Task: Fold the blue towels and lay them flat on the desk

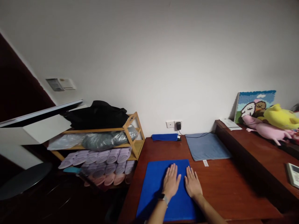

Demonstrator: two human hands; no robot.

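Note:
A bright blue cloth (154, 186) is spread flat on the reddish-brown wooden table (233, 189). My left hand (171, 182) lies palm down on the cloth with its fingers stretched out, a watch on the wrist. To its right, my right hand (192, 183) rests palm down at the cloth's right edge, fingers extended and slightly apart. Neither hand holds anything. Behind them, a folded blue cloth (164, 137) sits against the wall, and a grey-blue cloth (206, 147) with a white tag lies flat at the back right.
On the left stands a wooden rack (136, 149) with slippers (102, 157) and a black bag (100, 115). A black charger (178, 125) is plugged into the wall. The raised right surface holds plush toys (268, 129), a picture (254, 104) and a calculator (293, 175).

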